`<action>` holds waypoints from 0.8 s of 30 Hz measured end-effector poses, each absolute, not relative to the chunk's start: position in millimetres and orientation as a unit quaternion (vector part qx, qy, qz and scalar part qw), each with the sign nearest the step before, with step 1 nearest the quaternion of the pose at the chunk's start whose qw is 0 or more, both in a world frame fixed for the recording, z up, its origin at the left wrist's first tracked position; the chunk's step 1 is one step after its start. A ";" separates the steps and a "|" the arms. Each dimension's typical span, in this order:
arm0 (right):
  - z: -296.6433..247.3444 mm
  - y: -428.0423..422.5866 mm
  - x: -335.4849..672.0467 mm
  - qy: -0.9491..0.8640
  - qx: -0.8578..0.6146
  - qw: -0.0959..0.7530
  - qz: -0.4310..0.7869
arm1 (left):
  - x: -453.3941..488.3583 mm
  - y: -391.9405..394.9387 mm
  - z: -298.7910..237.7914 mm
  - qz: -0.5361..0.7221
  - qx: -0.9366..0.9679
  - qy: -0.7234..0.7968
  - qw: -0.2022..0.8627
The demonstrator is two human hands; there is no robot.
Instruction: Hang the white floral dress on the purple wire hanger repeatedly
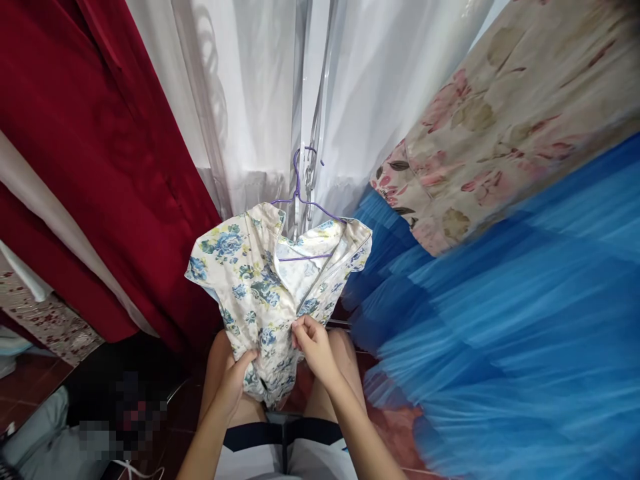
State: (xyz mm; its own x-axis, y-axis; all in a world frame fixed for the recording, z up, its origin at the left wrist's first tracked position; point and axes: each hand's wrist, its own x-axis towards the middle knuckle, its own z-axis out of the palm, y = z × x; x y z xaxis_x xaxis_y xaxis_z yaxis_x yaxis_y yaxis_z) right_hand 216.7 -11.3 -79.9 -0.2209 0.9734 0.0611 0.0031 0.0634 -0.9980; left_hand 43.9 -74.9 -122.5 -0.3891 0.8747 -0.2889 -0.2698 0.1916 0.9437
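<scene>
A cream blouse (265, 293) with blue flowers and short sleeves is on a thin purple hanger (299, 180), in front of my knees. Its V-shaped neckline hangs open at the top, showing the pale inside and the hanger's lower bar. My left hand (237, 381) grips the blouse's lower left side, the thumb on the front and the fingers hidden behind the cloth. At the bottom of the neckline, my right hand (313, 343) pinches the front edge of the blouse. Whether a fastener is between those fingers, I cannot tell.
White curtains (255, 80) hang behind the blouse, with dark red cloth (125, 153) to the left. Blue tulle (510, 320) and a beige floral cloth (480, 153) crowd the right. Red floor tiles (395, 433) show below; grey fabric (55, 427) lies lower left.
</scene>
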 end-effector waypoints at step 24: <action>-50.6 -26.7 212.1 -0.568 -0.428 0.392 0.584 | 90.5 -49.1 -109.6 0.558 0.552 0.545 0.295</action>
